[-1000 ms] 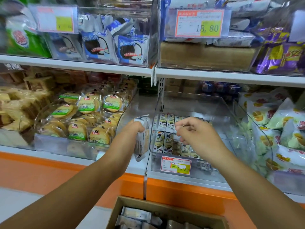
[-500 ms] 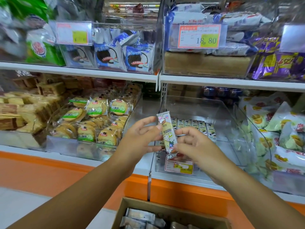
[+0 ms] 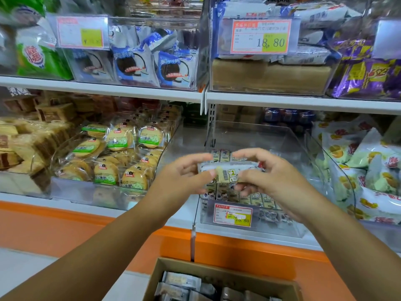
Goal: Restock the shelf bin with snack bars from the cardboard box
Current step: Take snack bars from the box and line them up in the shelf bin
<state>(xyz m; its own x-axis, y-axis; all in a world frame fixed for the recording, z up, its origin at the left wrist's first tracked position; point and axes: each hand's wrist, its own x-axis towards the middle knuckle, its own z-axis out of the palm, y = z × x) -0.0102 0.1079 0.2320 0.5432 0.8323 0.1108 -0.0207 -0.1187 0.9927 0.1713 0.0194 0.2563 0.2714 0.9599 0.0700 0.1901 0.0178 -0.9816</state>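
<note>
Left hand (image 3: 184, 177) and right hand (image 3: 267, 177): both grips closed on one snack bar (image 3: 227, 173), held level above clear shelf bin (image 3: 303, 224).

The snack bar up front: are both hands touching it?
Touching. The head view shows left hand and right hand pinching opposite ends of the snack bar.

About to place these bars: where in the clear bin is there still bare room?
Free: the clear bin's back half, behind the rear row of snack bars, and along its right wall. Crowded: the front, packed with bars above the price tag.
</note>
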